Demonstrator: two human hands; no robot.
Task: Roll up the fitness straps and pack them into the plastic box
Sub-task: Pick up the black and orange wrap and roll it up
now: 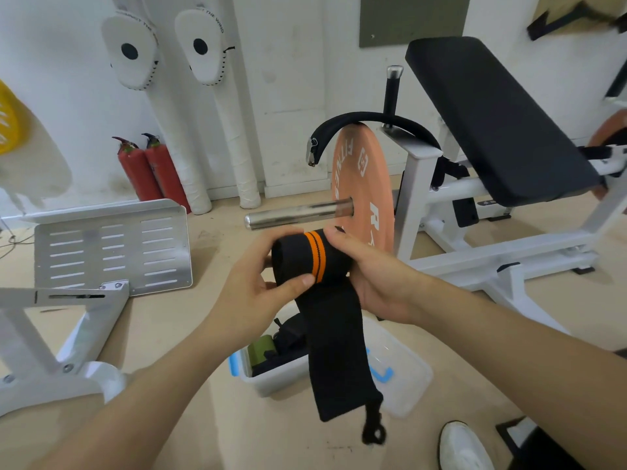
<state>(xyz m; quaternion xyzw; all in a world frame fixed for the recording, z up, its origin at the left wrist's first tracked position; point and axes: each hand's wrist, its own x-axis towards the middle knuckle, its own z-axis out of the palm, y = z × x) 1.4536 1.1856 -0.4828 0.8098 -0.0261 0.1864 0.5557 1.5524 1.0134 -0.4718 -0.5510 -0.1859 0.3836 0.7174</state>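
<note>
Fitness strap [315, 259], black woven elastic with a pair of orange stripes, is held in mid-air in front of the person and is partly wound into a thick roll. Its unwound tail hangs straight down and ends in a thin black cord loop [373, 432]. The left hand [251, 293] grips the left end of the roll, thumb pressed flat against the front face just beside the orange stripes and the other fingers curled behind. The right hand [369, 276] grips the right end, thumb laid over the top of the roll and fingers curled underneath, where they are mostly hidden. Directly below the hands, on the beige floor [190, 334], stands the open translucent white plastic box [271, 381] with a blue clip on its left wall. It contains an olive-green roll [260, 349] and a heap of black straps [288, 337]. The hanging tail crosses in front of the box and of the clear lid [403, 374] with a blue clip, which lies just beside the box on its right. Behind the hands a salmon-pink round weight plate [364, 195] sits on a polished steel bar [295, 213], beside a white-framed machine with a black padded bench pad [492, 120]. A white shoe [461, 446] shows at the lower right.
</note>
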